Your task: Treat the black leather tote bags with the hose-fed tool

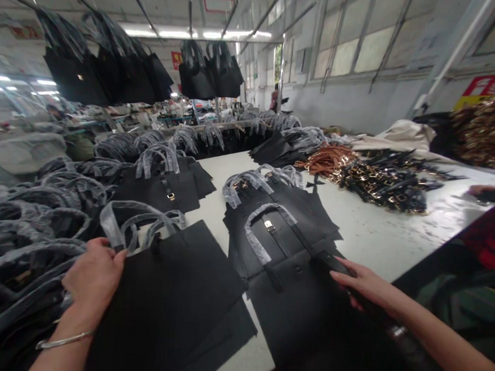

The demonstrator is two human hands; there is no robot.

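My left hand [96,271] is closed on the upper left corner of a black handbag panel [172,293], by the base of its plastic-wrapped handle [113,227]. This panel lies over further black pieces. On the right, my right hand [362,281] pinches the upper right edge of a second black handbag panel [302,302], thumb on top and fingers partly hidden. A plastic-wrapped handle [254,237] arches above that panel. Behind it lies a stack of black panels [280,202], one showing a strap with a gold clasp [269,226].
More black panels [196,187] with wrapped handles lie on the white table [379,234]. Several wrapped handles [37,221] crowd the left. Brown straps [329,160] and black buckled straps [392,181] are heaped at the back. Another person's hand [484,192] rests at the right edge. Finished bags [111,74] hang overhead.
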